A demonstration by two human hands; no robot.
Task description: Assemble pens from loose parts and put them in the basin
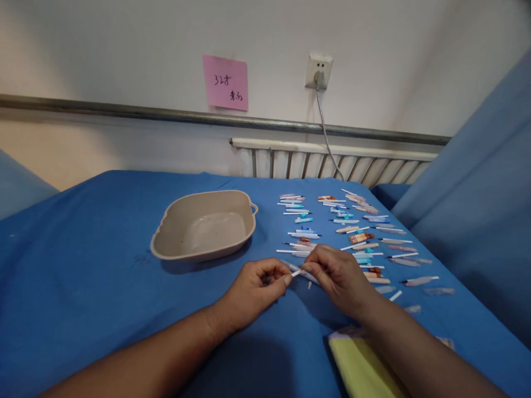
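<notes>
Above the blue cloth, my left hand [265,282] pinches a short white stick [296,273] between thumb and fingertips. Its far end meets the fingertips of my right hand [336,273], which are also pinched together. What the right fingers grip is too small and covered to name. Just under them, a pale, see-through pen-like tube [309,276] shows, partly hidden by the right hand. A tiny white scrap [310,285] lies below it. Rows of pen parts spread behind and right of my hands, among them an orange-brown patterned piece [360,237] and white sticks with dark tips.
A beige plastic basin [203,249] stands on the cloth at the left. A yellow-green packet [365,365] lies under my right forearm. Beyond the table are a radiator [315,157], a metal rail, a pink note [226,83] and a plugged-in socket [318,71]. Blue curtain hangs right.
</notes>
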